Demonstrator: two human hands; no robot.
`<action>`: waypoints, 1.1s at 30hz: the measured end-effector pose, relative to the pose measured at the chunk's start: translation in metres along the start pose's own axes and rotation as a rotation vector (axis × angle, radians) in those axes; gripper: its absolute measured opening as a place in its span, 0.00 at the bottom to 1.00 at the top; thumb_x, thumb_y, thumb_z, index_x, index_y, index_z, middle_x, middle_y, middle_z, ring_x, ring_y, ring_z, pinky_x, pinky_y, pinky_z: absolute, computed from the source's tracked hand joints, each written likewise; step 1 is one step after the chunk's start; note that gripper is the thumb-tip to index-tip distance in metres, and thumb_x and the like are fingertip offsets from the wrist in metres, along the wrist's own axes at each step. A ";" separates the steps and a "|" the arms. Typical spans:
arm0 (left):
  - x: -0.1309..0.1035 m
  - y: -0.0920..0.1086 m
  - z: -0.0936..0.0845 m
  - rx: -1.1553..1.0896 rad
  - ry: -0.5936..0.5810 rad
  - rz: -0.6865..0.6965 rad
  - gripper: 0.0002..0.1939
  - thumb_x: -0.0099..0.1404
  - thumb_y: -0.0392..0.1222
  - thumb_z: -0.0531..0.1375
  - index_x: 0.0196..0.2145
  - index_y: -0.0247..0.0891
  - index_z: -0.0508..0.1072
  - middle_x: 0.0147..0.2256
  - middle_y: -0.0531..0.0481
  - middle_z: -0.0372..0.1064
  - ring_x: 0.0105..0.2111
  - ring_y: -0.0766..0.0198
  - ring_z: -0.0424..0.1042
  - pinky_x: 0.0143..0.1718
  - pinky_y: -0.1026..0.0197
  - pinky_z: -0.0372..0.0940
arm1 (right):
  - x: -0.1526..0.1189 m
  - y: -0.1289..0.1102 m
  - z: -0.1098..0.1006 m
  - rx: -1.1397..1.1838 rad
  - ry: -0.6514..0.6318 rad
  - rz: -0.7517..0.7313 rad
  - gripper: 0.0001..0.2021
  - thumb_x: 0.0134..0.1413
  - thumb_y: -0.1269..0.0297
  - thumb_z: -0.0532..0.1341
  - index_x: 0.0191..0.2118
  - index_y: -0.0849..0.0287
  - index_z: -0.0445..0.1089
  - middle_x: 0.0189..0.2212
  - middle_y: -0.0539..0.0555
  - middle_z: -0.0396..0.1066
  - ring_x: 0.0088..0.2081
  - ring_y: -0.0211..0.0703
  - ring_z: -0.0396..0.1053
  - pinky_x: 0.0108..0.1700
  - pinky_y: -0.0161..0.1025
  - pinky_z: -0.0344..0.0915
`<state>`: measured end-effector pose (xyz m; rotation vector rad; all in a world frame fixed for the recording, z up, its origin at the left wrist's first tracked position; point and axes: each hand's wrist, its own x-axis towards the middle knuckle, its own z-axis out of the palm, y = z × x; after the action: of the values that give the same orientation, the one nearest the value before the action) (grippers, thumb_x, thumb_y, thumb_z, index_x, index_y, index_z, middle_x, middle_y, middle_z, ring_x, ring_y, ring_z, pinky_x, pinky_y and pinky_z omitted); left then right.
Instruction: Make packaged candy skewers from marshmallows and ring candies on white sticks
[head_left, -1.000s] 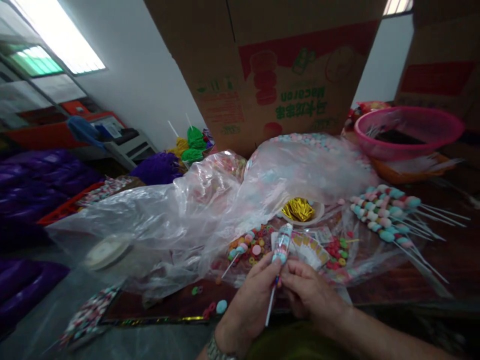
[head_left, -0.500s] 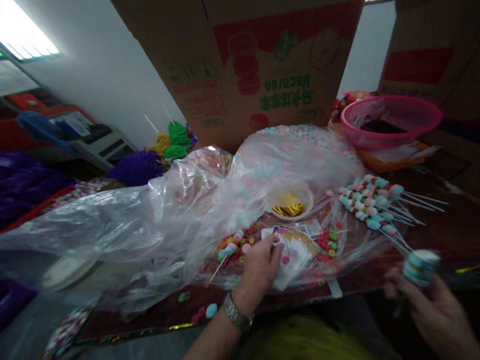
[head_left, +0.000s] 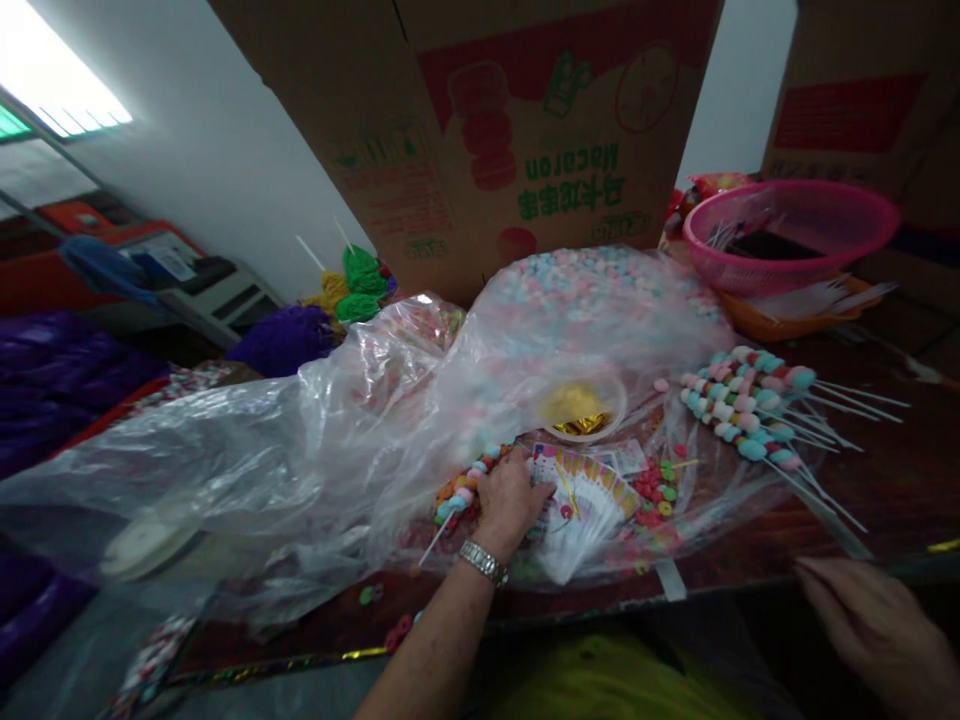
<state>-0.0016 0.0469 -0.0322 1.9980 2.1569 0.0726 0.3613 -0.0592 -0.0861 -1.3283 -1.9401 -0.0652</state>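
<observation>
My left hand point(head_left: 510, 505), with a watch on the wrist, reaches down onto the orange and green rings, its thumb spread; the fingertips are partly hidden. Next to it lies a skewer point(head_left: 463, 488) of pink, blue and white marshmallow-like pieces on a white stick. Right of the thumb, printed cards point(head_left: 589, 500) lie fanned out, with a red ring and a gold strip on top. My right hand point(head_left: 877, 615) is low at the right by the table edge, fingers loosely stretched, nothing visible in them. Several finished skewers point(head_left: 742, 400) are stacked above it.
A big clear bag point(head_left: 600, 310) of pastel pieces spreads over the table. A round tub point(head_left: 581, 410) holds gold strips. Red and green rings point(head_left: 660, 490) lie beside the cards. A pink basket point(head_left: 795, 225) stands at the right, and a large carton point(head_left: 465, 150) at the back.
My left hand has moved left from the cards to the rings and skewer, its thumb now spread. The blue-and-white striped thing in my right hand is no longer seen there.
</observation>
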 end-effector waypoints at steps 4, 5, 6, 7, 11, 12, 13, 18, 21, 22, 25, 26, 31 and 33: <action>0.008 0.003 0.000 -0.026 0.021 0.028 0.11 0.55 0.44 0.59 0.36 0.37 0.71 0.39 0.44 0.72 0.40 0.55 0.70 0.37 0.57 0.60 | 0.067 -0.081 0.064 0.077 -0.200 -0.303 0.09 0.56 0.71 0.53 0.40 0.60 0.69 0.34 0.56 0.72 0.37 0.45 0.66 0.41 0.45 0.60; 0.009 0.004 0.000 -0.034 0.035 0.043 0.10 0.56 0.42 0.58 0.36 0.36 0.71 0.39 0.44 0.72 0.40 0.55 0.69 0.38 0.57 0.60 | 0.081 -0.101 0.077 0.073 -0.291 -0.347 0.09 0.55 0.71 0.54 0.40 0.60 0.69 0.36 0.57 0.71 0.39 0.47 0.66 0.42 0.46 0.59; 0.008 0.004 -0.001 -0.043 0.049 0.061 0.09 0.57 0.41 0.57 0.36 0.36 0.71 0.39 0.44 0.72 0.40 0.56 0.69 0.38 0.58 0.59 | 0.092 -0.117 0.089 0.045 -0.362 -0.359 0.09 0.54 0.72 0.55 0.39 0.60 0.69 0.36 0.57 0.71 0.39 0.47 0.65 0.42 0.47 0.58; 0.008 0.003 -0.004 -0.054 0.062 0.084 0.08 0.58 0.40 0.56 0.35 0.36 0.71 0.38 0.45 0.72 0.40 0.58 0.69 0.39 0.59 0.59 | 0.100 -0.128 0.099 0.021 -0.439 -0.370 0.09 0.53 0.72 0.56 0.39 0.60 0.70 0.35 0.56 0.71 0.39 0.48 0.65 0.42 0.47 0.57; 0.000 -0.001 -0.020 -0.107 0.064 0.187 0.07 0.61 0.38 0.54 0.34 0.37 0.72 0.33 0.49 0.73 0.34 0.62 0.69 0.36 0.62 0.60 | 0.108 -0.127 0.113 -0.022 -0.478 -0.281 0.05 0.52 0.71 0.57 0.30 0.59 0.70 0.30 0.55 0.71 0.36 0.48 0.64 0.40 0.45 0.57; -0.001 -0.001 -0.025 -0.121 0.055 0.220 0.07 0.61 0.37 0.55 0.34 0.37 0.72 0.32 0.50 0.73 0.33 0.63 0.69 0.36 0.63 0.60 | 0.109 -0.121 0.112 -0.009 -0.415 -0.236 0.06 0.54 0.69 0.55 0.33 0.59 0.70 0.31 0.56 0.71 0.38 0.48 0.64 0.41 0.45 0.58; -0.001 0.000 -0.030 -0.132 0.046 0.257 0.07 0.60 0.36 0.55 0.34 0.38 0.72 0.32 0.51 0.73 0.33 0.63 0.70 0.37 0.63 0.61 | 0.112 -0.115 0.109 0.009 -0.329 -0.189 0.08 0.56 0.67 0.54 0.38 0.60 0.70 0.34 0.57 0.71 0.40 0.49 0.64 0.43 0.46 0.58; 0.008 0.019 -0.041 -0.157 0.001 0.457 0.09 0.57 0.33 0.56 0.33 0.39 0.74 0.35 0.49 0.73 0.38 0.60 0.69 0.42 0.60 0.60 | 0.141 -0.108 0.103 0.235 -0.148 -0.019 0.17 0.52 0.61 0.58 0.47 0.61 0.67 0.44 0.62 0.67 0.48 0.55 0.60 0.48 0.51 0.55; 0.012 0.026 -0.041 -0.168 0.014 0.505 0.08 0.60 0.36 0.55 0.35 0.39 0.74 0.36 0.48 0.73 0.39 0.60 0.69 0.43 0.60 0.61 | 0.151 -0.108 0.112 0.394 -0.227 0.085 0.07 0.52 0.65 0.56 0.32 0.58 0.71 0.31 0.57 0.70 0.39 0.50 0.63 0.44 0.48 0.57; 0.012 0.027 -0.042 -0.173 0.023 0.508 0.09 0.61 0.37 0.55 0.37 0.40 0.73 0.37 0.48 0.72 0.39 0.60 0.69 0.43 0.60 0.61 | 0.151 -0.106 0.115 0.425 -0.222 0.114 0.08 0.53 0.66 0.55 0.29 0.58 0.71 0.29 0.56 0.70 0.37 0.48 0.64 0.42 0.46 0.59; 0.008 0.029 -0.045 -0.176 0.063 0.524 0.09 0.61 0.41 0.57 0.39 0.40 0.72 0.37 0.48 0.71 0.40 0.59 0.68 0.43 0.59 0.60 | 0.145 -0.099 0.116 0.535 -0.228 0.196 0.09 0.55 0.65 0.53 0.31 0.60 0.69 0.27 0.53 0.70 0.31 0.42 0.66 0.34 0.38 0.63; 0.005 0.030 -0.047 -0.175 0.081 0.536 0.09 0.60 0.42 0.57 0.38 0.39 0.72 0.37 0.48 0.71 0.40 0.58 0.68 0.44 0.58 0.59 | 0.143 -0.097 0.113 0.575 -0.241 0.220 0.09 0.56 0.65 0.53 0.31 0.60 0.69 0.26 0.52 0.69 0.29 0.40 0.66 0.32 0.36 0.63; -0.013 0.040 -0.058 -0.303 -0.028 0.598 0.06 0.62 0.40 0.56 0.29 0.37 0.69 0.30 0.50 0.69 0.34 0.62 0.67 0.38 0.60 0.59 | 0.140 -0.106 0.078 0.740 -0.307 0.290 0.06 0.54 0.63 0.56 0.35 0.60 0.67 0.28 0.50 0.67 0.29 0.37 0.65 0.30 0.32 0.63; -0.018 0.040 -0.057 -0.410 -0.132 0.612 0.07 0.62 0.39 0.55 0.27 0.37 0.67 0.27 0.52 0.67 0.29 0.64 0.65 0.32 0.64 0.58 | 0.140 -0.113 0.066 0.817 -0.344 0.298 0.04 0.52 0.66 0.58 0.33 0.60 0.66 0.28 0.49 0.66 0.30 0.36 0.64 0.32 0.32 0.62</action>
<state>0.0286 0.0384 0.0328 2.2362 1.2565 0.4191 0.2101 0.0270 -0.0056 -1.0684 -1.6966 1.0469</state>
